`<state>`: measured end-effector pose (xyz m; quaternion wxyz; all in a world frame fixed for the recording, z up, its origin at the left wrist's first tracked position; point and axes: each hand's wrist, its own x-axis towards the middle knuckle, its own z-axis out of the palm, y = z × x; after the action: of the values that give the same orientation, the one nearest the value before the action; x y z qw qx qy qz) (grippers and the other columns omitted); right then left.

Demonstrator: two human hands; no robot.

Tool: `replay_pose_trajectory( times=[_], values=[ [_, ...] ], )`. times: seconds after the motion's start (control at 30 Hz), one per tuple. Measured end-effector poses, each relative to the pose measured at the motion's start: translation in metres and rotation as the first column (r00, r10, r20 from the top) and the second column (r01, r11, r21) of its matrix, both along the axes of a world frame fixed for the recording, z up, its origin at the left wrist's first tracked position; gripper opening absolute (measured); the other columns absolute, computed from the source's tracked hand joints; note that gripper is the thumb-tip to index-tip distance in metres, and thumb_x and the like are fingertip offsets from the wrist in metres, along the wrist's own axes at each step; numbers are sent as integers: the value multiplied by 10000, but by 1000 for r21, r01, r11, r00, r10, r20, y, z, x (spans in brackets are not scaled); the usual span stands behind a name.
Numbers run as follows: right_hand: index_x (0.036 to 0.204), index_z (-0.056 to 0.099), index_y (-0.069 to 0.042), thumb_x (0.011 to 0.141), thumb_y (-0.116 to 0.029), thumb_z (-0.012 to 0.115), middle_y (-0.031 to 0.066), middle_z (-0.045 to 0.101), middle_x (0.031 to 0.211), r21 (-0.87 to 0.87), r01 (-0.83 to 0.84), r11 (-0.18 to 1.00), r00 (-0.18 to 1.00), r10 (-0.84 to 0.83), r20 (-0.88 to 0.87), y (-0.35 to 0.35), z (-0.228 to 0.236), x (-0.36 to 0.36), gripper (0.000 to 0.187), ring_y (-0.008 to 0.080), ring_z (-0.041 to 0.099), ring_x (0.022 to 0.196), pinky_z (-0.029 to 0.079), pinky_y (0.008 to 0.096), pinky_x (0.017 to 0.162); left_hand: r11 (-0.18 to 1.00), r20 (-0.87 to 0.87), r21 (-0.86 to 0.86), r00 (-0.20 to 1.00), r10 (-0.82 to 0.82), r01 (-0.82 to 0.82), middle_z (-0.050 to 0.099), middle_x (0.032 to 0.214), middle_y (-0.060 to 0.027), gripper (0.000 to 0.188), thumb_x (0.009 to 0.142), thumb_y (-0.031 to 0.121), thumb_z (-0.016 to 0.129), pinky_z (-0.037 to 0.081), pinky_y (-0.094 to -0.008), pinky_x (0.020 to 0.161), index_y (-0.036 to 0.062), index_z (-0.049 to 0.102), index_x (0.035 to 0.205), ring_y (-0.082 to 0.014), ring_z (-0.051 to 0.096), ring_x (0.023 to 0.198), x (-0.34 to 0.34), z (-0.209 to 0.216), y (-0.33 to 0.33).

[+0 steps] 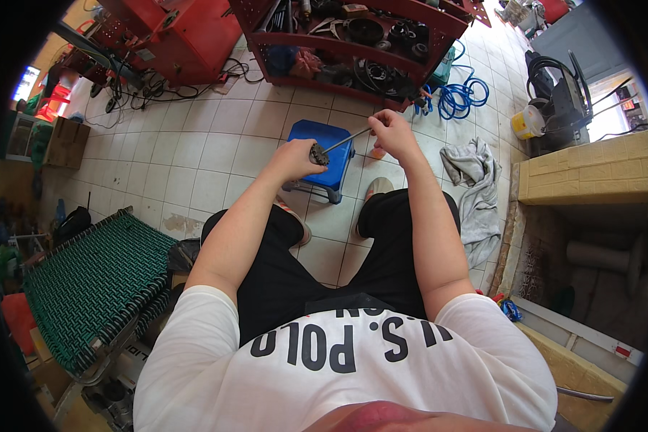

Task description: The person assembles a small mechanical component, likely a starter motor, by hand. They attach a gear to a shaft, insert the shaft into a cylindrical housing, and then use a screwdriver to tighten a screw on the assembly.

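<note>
My left hand point(297, 160) is closed round a small, dark, greasy-looking metal part point(319, 154), held over the left side of a blue-topped stool point(311, 132). Between the fingertips of my right hand point(391, 135) is one end of a thin grey metal rod point(348, 140). The rod slants down to the left, and its other end meets the metal part. Whether it goes into the part or only touches it, I cannot tell. Just below my right hand a small orange thing point(377, 153) shows, too small to name.
Ahead stands a red tool rack point(324, 42) full of parts, with a coiled blue hose point(462, 97) beside it. A grey cloth point(475, 187) lies on the tiled floor to the right, near a yellow-edged pit point(583, 178). At left is a green woven chair point(97, 288).
</note>
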<state>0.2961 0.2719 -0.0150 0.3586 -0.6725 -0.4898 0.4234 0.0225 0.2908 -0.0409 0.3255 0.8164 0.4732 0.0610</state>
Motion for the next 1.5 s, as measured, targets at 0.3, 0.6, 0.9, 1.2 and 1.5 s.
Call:
replay_pose_trajectory(
  times=[0.3, 0.6, 0.9, 1.2, 1.5],
  values=[
    [1088, 673, -6, 980, -235, 660, 62, 707, 866, 28, -6, 1000, 1000, 6, 26, -1, 3, 0, 254, 148, 656, 620, 529, 322, 605, 1000, -3, 15, 1000, 1, -1, 736, 933, -182, 468, 714, 352, 893, 543, -443, 811, 37, 710, 1007, -374, 701, 922, -1, -4, 0],
    [1107, 660, -9, 945, -107, 621, 56, 703, 974, 65, -52, 997, 997, 55, -50, -4, 7, -2, 193, 129, 656, 680, 533, 305, 638, 1000, -8, 9, 1000, 8, -8, 738, 924, -174, 464, 715, 351, 896, 546, -438, 804, 34, 712, 999, -366, 706, 905, -3, -4, 1],
    [1076, 668, -3, 969, -206, 674, 58, 686, 927, 12, 69, 998, 964, -63, -257, -5, 18, -7, 231, 133, 654, 682, 539, 298, 639, 999, 48, -43, 998, 27, -25, 742, 925, -165, 448, 719, 338, 899, 548, -419, 807, 35, 713, 993, -348, 712, 903, -4, -5, 1],
    [1020, 693, 9, 989, -305, 694, 57, 677, 758, -46, -15, 999, 999, 17, 29, 1, 1, 5, 315, 141, 644, 614, 517, 322, 595, 1000, 4, 4, 1000, 0, 0, 742, 930, -174, 465, 710, 344, 902, 547, -427, 806, 30, 713, 997, -357, 710, 905, -3, -1, 0],
    [1110, 644, -11, 963, -121, 597, 48, 669, 942, -12, -54, 998, 987, 52, -155, -3, 5, -2, 190, 133, 623, 640, 516, 309, 587, 999, 16, -35, 1000, -17, 17, 739, 919, -186, 448, 708, 324, 899, 546, -431, 789, 22, 713, 982, -360, 710, 888, -3, -5, 1]
  ],
)
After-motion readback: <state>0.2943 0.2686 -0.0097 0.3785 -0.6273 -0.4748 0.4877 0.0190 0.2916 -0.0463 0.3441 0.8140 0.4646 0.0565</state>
